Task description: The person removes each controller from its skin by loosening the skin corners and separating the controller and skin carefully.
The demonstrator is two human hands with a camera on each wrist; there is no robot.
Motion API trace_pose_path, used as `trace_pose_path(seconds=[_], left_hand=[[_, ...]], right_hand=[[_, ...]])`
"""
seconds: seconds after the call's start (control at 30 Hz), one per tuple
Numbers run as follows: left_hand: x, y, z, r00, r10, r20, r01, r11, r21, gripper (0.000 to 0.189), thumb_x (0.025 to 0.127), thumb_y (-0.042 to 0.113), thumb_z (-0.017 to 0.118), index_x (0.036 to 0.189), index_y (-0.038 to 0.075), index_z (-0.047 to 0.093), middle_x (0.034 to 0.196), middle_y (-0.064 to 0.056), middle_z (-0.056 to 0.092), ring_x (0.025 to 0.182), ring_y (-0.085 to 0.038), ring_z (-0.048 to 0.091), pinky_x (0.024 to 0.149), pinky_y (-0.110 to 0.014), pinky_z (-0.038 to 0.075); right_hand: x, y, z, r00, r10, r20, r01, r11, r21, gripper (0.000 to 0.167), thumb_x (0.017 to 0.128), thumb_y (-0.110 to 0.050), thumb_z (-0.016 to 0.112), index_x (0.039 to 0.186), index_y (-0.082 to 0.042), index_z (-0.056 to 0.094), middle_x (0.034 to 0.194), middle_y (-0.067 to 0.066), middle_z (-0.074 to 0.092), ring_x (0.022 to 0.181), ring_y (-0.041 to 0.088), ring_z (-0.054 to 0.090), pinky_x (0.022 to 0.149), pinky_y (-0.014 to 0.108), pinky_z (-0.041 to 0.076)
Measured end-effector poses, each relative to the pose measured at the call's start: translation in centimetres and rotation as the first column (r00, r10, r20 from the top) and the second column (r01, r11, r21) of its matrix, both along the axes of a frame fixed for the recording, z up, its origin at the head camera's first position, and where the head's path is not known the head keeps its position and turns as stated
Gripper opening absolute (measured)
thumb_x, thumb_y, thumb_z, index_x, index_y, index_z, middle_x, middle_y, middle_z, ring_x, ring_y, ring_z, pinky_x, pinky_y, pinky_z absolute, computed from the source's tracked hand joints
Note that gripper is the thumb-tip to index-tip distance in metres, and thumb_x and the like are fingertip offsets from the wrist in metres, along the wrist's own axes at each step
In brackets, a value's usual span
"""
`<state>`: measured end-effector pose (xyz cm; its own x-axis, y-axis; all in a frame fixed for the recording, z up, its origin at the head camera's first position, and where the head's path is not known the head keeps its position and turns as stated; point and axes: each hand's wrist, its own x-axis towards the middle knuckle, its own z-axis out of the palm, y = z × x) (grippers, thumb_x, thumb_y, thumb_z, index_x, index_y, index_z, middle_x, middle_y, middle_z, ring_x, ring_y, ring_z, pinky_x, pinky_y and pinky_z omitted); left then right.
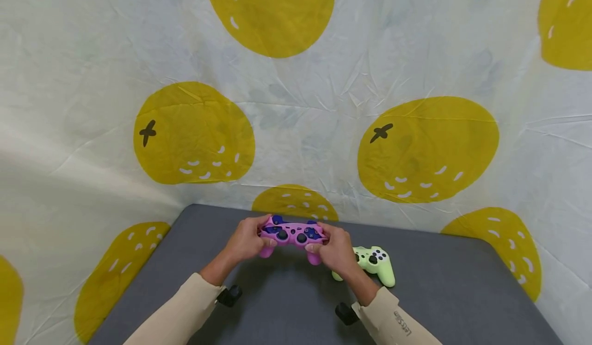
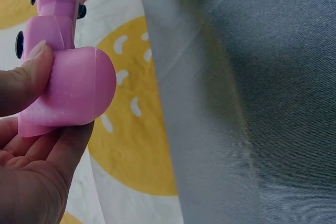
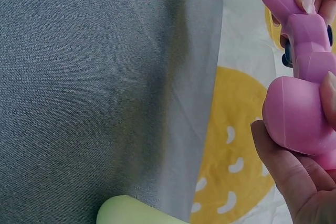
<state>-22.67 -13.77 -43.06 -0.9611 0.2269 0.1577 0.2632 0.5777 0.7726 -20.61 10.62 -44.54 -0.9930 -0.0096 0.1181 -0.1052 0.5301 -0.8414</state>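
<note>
A pink game controller [image 1: 292, 228] with dark blue button areas and two black thumbsticks is held up above the grey table. My left hand [image 1: 246, 241] grips its left side, the thumb on the front near the handle and the fingers behind. On the right side my right hand [image 1: 336, 249] grips it the same way. The left wrist view shows the pink handle [image 2: 79, 87] between thumb and fingers. In the right wrist view, the other rounded handle [image 3: 296, 116] sits against the right fingers. Parts of the controller's back are hidden.
A pale green game controller [image 1: 384, 270] lies on the grey table [image 1: 435, 293], partly behind my right wrist. Its end [image 3: 128, 213] shows low in the right wrist view. A white cloth [image 1: 305, 144] with yellow fruit prints hangs behind the table.
</note>
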Motion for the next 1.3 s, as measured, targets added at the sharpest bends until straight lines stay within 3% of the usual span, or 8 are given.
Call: trace_pose_path(seconds=[0.13, 0.4, 0.8, 1.07, 1.3], left_hand=[[-0.1, 0.0, -0.3, 1.0, 0.001, 0.0, -0.001, 1.0, 0.0, 0.064, 0.083, 0.005, 0.085, 0.143, 0.001, 0.062, 0.111, -0.011, 0.077, 0.081, -0.014, 0.062, 0.08, -0.03, 0.055], [-0.4, -0.1, -0.6, 1.0, 0.011, 0.015, -0.011, 1.0, -0.016, 0.065, 0.084, 0.006, 0.085, 0.143, 0.0, 0.06, 0.119, -0.013, 0.076, 0.084, -0.016, 0.061, 0.084, -0.033, 0.056], [-1.2, -0.5, -0.8, 1.0, -0.012, 0.025, 0.012, 1.0, -0.001, 0.065, 0.083, 0.004, 0.085, 0.142, -0.001, 0.061, 0.119, -0.014, 0.076, 0.085, -0.016, 0.063, 0.084, -0.031, 0.055], [-1.3, -0.6, -1.1, 0.999, -0.031, 0.03, 0.031, 0.999, 0.011, 0.062, 0.083, 0.005, 0.084, 0.141, 0.001, 0.063, 0.114, -0.013, 0.076, 0.085, -0.016, 0.063, 0.081, -0.029, 0.055], [-1.2, -0.6, -1.2, 0.999, -0.022, 0.036, 0.022, 1.0, -0.007, 0.064, 0.083, 0.004, 0.084, 0.142, 0.0, 0.061, 0.119, -0.014, 0.075, 0.087, -0.017, 0.063, 0.084, -0.032, 0.055]], right_hand=[[0.0, -0.1, -0.2, 1.0, -0.003, 0.006, 0.003, 1.0, 0.005, 0.065, 0.083, -0.014, 0.087, 0.141, 0.002, 0.062, 0.122, 0.019, 0.075, 0.093, 0.022, 0.067, 0.086, 0.039, 0.06], [-0.2, -0.2, -0.5, 1.0, 0.008, -0.016, -0.009, 1.0, -0.014, 0.065, 0.081, -0.011, 0.088, 0.138, 0.005, 0.063, 0.115, 0.021, 0.077, 0.085, 0.019, 0.068, 0.074, 0.03, 0.056], [-0.8, -0.7, -0.6, 1.0, -0.006, 0.003, 0.006, 1.0, 0.003, 0.062, 0.081, -0.012, 0.088, 0.137, 0.002, 0.065, 0.115, 0.018, 0.077, 0.088, 0.019, 0.067, 0.079, 0.032, 0.055], [-0.9, -0.7, -0.9, 1.0, -0.003, 0.01, 0.003, 1.0, 0.015, 0.062, 0.082, -0.012, 0.087, 0.137, 0.002, 0.065, 0.117, 0.018, 0.076, 0.09, 0.02, 0.066, 0.082, 0.035, 0.056], [-0.8, -0.8, -1.3, 1.0, -0.003, 0.018, 0.002, 1.0, 0.014, 0.062, 0.083, -0.014, 0.087, 0.138, 0.002, 0.064, 0.119, 0.018, 0.076, 0.092, 0.021, 0.067, 0.085, 0.038, 0.057]])
